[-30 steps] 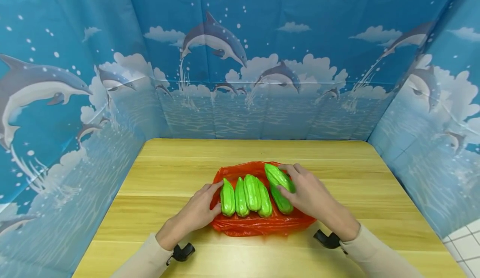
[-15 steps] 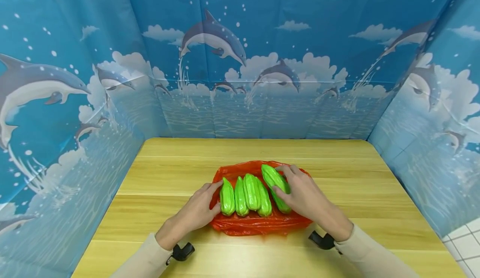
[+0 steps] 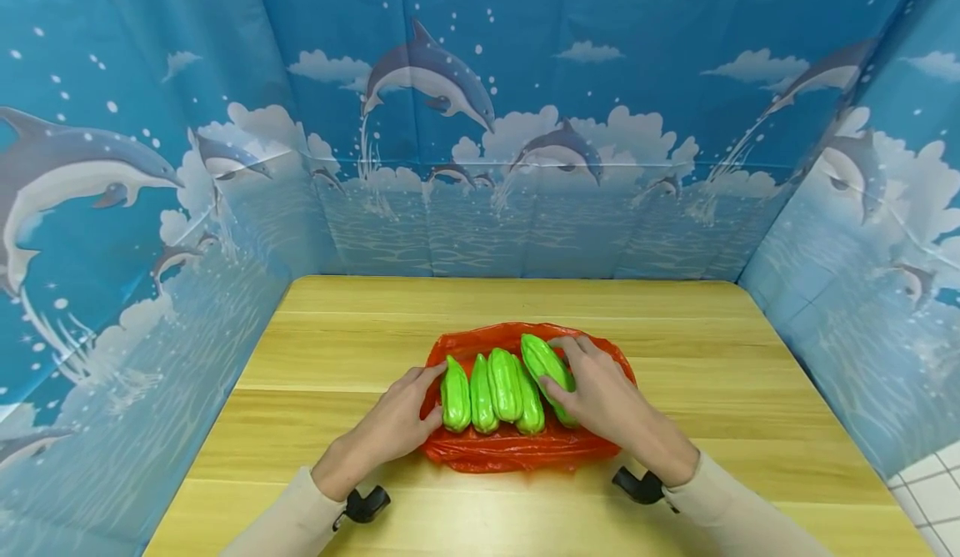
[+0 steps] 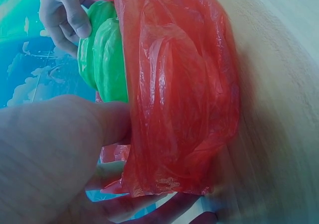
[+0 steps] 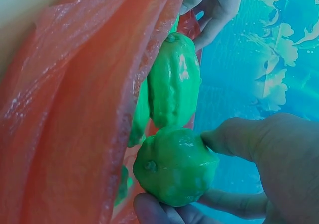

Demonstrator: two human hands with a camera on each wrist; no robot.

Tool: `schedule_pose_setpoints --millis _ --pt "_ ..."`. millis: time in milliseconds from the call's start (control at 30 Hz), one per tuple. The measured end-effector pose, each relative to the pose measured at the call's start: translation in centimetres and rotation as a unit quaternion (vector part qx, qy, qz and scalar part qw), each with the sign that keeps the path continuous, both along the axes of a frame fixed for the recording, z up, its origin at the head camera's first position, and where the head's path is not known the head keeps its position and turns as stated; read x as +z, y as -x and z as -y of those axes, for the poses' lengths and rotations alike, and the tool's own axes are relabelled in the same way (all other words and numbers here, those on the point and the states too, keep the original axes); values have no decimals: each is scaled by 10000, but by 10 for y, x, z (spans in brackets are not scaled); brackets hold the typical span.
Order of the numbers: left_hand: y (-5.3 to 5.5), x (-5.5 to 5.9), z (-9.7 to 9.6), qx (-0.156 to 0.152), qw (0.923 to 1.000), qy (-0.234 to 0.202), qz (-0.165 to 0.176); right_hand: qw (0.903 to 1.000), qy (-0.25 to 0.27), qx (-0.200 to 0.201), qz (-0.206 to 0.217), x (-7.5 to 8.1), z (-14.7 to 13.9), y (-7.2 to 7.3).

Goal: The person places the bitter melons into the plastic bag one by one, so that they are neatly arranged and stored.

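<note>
Several green bitter gourds (image 3: 504, 386) lie side by side in an opened red plastic bag (image 3: 517, 457). My right hand (image 3: 606, 390) grips the rightmost bitter gourd (image 3: 546, 365), its thumb and fingers on opposite sides of it. The right wrist view shows this held bitter gourd (image 5: 174, 169) end-on, close to another bitter gourd (image 5: 174, 84). At the bag's left end, my left hand (image 3: 401, 415) holds the edge beside the leftmost bitter gourd (image 3: 455, 398). In the left wrist view the bag's wall (image 4: 169, 84) hides the left thumb tip.
The bag lies on a light wooden table (image 3: 337, 323). A blue sheet with printed dolphins (image 3: 487, 207) stands behind and along both sides. Dark wrist mounts (image 3: 367, 504) sit on both wrists near the tabletop.
My right hand has moved left with the rightmost bitter gourd, bringing it closer to the others. My left hand stays in place at the bag's left end.
</note>
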State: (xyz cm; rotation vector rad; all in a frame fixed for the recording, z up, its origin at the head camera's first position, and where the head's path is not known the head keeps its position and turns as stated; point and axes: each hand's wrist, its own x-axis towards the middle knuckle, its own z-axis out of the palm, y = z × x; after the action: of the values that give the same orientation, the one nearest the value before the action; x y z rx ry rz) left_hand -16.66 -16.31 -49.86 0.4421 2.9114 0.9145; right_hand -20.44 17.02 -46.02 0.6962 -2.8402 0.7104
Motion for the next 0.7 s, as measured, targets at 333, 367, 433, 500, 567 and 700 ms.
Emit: schedule_pose_setpoints --millis 333,367,433,500,567,700 --pt "-1 1 -1 6 10000 -18 0 9997 47 -83 223 -4 3 -1" --pt "-1 1 -1 6 10000 -21 1 9997 44 -85 240 -4 3 -1" --pt "-1 1 -1 8 10000 -21 0 9997 43 -90 241 -5 3 0" --pt "-1 0 -1 10 10000 -22 -3 9997 54 -88 238 -6 3 0" --pt "-1 0 -1 12 10000 -9 -12 9997 52 -86 227 -6 3 0" --pt "0 0 -1 8 10000 8 -35 9995 -2 -130 283 -6 2 0"
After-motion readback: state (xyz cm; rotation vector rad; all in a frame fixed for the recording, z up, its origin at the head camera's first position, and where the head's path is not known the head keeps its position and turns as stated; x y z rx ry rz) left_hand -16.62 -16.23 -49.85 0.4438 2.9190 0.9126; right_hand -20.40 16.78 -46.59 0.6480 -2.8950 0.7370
